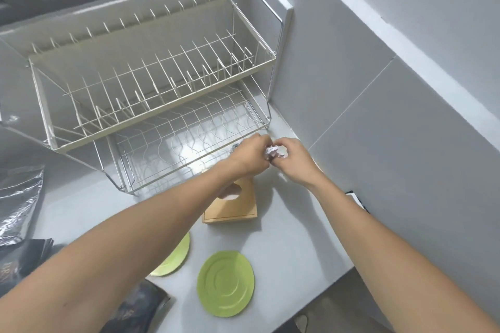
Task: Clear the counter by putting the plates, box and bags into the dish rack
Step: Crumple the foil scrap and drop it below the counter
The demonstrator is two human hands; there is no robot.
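Here, grey counter (284, 246) meets pale tiled wall (378, 121).

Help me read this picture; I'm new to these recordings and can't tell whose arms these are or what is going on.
There is no machine here: a camera worn on a person's head looks down at their own bare arms. The left hand and right hand together hold a small crumpled silvery bag beside the wire dish rack, which looks empty. On the grey counter lie two green plates, a wooden box, and dark and silvery bags at left.
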